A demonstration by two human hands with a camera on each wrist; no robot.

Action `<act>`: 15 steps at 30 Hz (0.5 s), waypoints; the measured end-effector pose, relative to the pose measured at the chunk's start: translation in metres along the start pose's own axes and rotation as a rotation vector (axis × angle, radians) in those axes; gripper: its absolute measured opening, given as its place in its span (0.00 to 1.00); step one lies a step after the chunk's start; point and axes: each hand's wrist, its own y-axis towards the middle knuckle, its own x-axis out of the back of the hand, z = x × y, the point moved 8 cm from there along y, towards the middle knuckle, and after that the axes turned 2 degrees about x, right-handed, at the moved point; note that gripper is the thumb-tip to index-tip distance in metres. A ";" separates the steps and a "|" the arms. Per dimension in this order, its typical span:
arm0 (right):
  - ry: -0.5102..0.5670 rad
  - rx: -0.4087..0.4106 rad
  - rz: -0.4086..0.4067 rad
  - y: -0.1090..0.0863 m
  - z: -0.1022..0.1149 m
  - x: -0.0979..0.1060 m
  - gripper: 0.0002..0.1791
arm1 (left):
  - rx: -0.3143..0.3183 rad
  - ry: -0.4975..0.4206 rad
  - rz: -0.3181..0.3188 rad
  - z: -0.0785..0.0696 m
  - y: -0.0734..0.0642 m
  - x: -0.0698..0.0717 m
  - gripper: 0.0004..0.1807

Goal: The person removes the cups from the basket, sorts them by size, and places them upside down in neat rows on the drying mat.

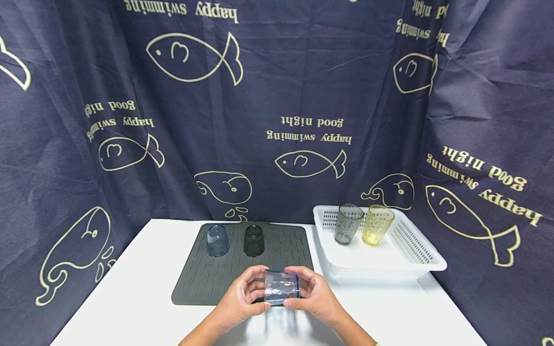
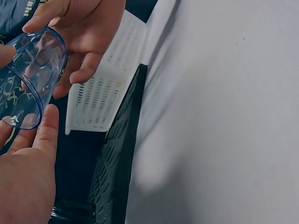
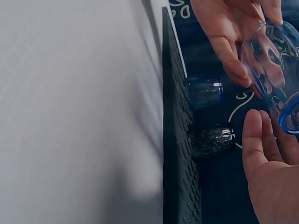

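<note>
Both hands hold a clear blue-tinted drinking glass [image 1: 281, 286] lying sideways in the air, over the front edge of the dark mat. My left hand [image 1: 241, 295] grips one end between thumb and fingers. At the other end, by the darker blue edge, my right hand [image 1: 315, 296] pinches it the same way. In the left wrist view the glass [image 2: 44, 60] shows a dimpled wall, with fingers seen through it. Behind the hands, a blue glass [image 1: 218, 241] and a black glass [image 1: 254, 241] stand on the grey drying mat [image 1: 203, 283].
A white perforated basket [image 1: 385, 269] stands right of the mat, holding a grey glass [image 1: 348, 224] and a yellow glass [image 1: 377, 226]. All this is on a white table [image 1: 130, 288]. A dark blue curtain [image 1: 259, 105] with fish drawings hangs behind and at both sides.
</note>
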 end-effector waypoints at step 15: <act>-0.013 -0.139 -0.159 0.012 -0.015 0.008 0.41 | 0.078 0.302 -0.121 -0.005 -0.008 0.039 0.42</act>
